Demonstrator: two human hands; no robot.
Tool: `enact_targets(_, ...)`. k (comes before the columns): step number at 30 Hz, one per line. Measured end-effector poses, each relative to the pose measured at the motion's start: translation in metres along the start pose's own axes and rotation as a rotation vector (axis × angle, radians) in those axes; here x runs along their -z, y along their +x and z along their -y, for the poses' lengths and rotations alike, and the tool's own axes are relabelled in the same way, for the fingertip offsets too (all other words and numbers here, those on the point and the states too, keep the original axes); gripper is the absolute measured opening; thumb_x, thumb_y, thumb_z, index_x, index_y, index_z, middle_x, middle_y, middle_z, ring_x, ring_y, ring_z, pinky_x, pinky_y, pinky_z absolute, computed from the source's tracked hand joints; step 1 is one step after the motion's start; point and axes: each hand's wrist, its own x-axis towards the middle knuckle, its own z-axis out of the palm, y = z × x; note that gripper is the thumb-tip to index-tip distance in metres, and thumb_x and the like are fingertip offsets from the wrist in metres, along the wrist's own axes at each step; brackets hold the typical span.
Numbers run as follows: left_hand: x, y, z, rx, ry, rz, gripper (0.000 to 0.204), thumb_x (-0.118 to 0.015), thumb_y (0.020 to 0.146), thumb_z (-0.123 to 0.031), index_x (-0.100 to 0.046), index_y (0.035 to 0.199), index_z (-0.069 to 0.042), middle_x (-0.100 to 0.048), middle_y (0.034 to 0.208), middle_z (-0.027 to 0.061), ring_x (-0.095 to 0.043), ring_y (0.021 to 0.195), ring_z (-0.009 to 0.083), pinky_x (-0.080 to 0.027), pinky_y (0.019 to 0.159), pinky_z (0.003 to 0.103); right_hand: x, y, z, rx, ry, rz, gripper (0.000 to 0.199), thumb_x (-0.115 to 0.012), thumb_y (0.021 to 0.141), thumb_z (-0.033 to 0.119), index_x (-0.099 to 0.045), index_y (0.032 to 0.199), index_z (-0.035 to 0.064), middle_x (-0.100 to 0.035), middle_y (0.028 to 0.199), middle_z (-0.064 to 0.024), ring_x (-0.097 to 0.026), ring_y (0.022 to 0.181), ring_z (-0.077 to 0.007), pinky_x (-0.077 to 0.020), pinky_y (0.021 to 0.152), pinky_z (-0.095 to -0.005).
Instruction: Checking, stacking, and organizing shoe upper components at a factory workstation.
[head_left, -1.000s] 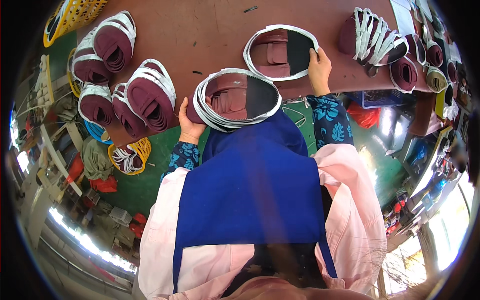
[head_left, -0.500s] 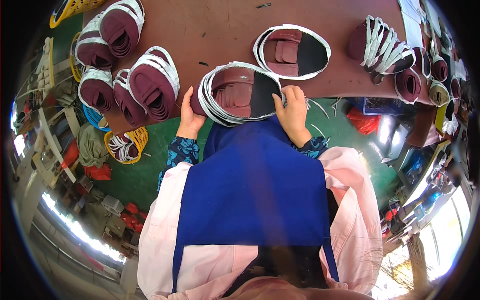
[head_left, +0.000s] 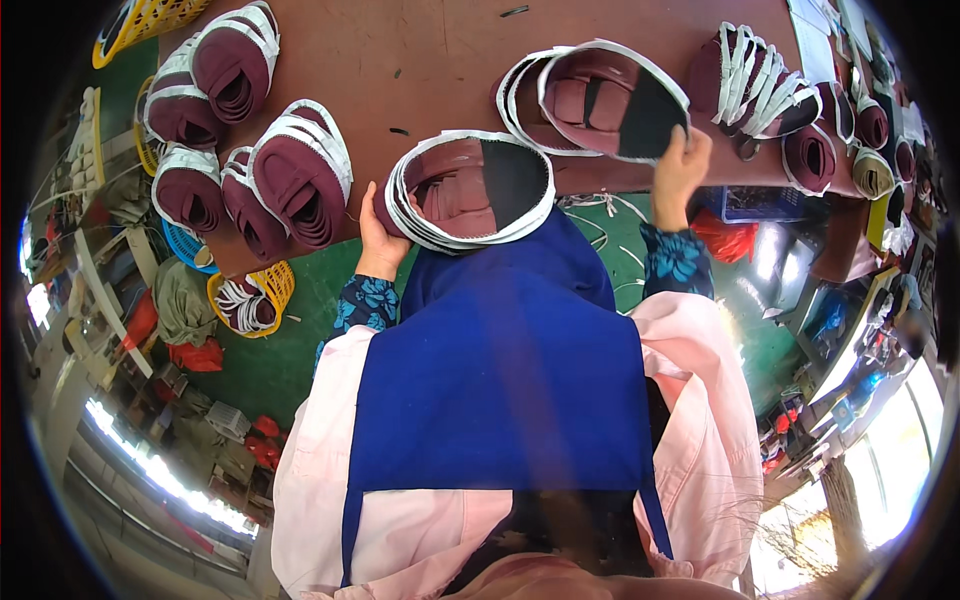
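Observation:
At the near edge of the table, a nested stack of maroon shoe uppers (head_left: 516, 190) with white edging and black inner panels lies in front of me. My left hand (head_left: 381, 232) rests against its left end, thumb up and fingers partly hidden under the stack. My right hand (head_left: 682, 172) pinches the near right rim of a single shoe upper (head_left: 650, 118), holding it tilted above another white-edged upper (head_left: 520, 108) on the table. A little black strip shows inside the held upper.
Rolled maroon uppers (head_left: 292, 190) stand in groups at the table's left. More uppers with white straps (head_left: 757, 80) and rolled pieces (head_left: 808, 160) lie on the right. A yellow basket (head_left: 278, 290) sits below the left edge; a red bag (head_left: 727, 238) is under the right side.
My right hand has lifted one shoe upper off the stack and carried it right and away from me, over the upper lying there. My left hand stays at the stack.

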Motion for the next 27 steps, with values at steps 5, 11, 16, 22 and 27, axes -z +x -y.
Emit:
enact_targets(5,-0.008,-0.001,-0.002,0.047,0.003,-0.02,0.049,-0.058,0.094,-0.049,-0.067,0.112,-0.004,-0.069,0.097,0.0131,-0.065,0.089,0.0263,-0.053,0.085,0.04,-0.037,0.013,-0.027,-0.133,-0.064,0.211,0.019,-0.064,0.094,0.02,-0.063,0.103,0.0027,-0.064,0.088,-0.0111,-0.061,0.079,-0.0191,-0.0485,0.075,-0.0343)
enact_targets(11,-0.017,-0.017,0.0,-0.051,0.137,-0.016,0.049,-0.056,0.096,-0.051,-0.068,0.112,-0.007,-0.07,0.098,0.0119,-0.067,0.091,0.0244,-0.054,0.084,0.04,-0.015,-0.038,0.027,0.11,-0.182,0.108,0.017,-0.068,0.09,0.021,-0.067,0.099,0.0057,-0.062,0.079,-0.01,-0.061,0.073,-0.0253,-0.0491,0.069,-0.0386)
enact_targets(16,-0.033,-0.028,-0.001,-0.071,0.243,0.002,0.049,-0.062,0.095,-0.046,-0.062,0.125,-0.008,-0.066,0.123,0.0068,-0.062,0.113,0.0215,-0.047,0.102,0.041,-0.02,-0.123,0.053,0.214,-0.411,0.722,0.017,-0.068,0.089,0.017,-0.06,0.084,0.0035,-0.06,0.077,-0.0144,-0.062,0.073,-0.0349,-0.0476,0.064,-0.045)
enact_targets(22,-0.029,-0.019,-0.006,-0.036,0.236,-0.068,0.042,-0.064,0.093,-0.051,-0.069,0.109,-0.013,-0.072,0.096,0.0032,-0.067,0.088,0.017,-0.054,0.081,0.037,-0.029,-0.13,0.093,0.326,-0.197,0.721,0.017,-0.067,0.088,0.013,-0.053,0.089,0.0028,-0.063,0.084,-0.0168,-0.061,0.073,-0.0376,-0.0485,0.063,-0.044)
enact_targets(27,-0.02,-0.014,-0.007,0.011,0.199,0.018,0.051,-0.061,0.094,-0.053,-0.063,0.126,-0.012,-0.066,0.127,0.0055,-0.061,0.118,0.0217,-0.047,0.103,0.044,-0.002,-0.102,0.101,-0.141,0.18,0.545,0.011,-0.065,0.092,0.006,-0.054,0.092,0.0032,-0.053,0.068,0.0031,-0.043,0.061,-0.0011,-0.0366,0.052,-0.022)
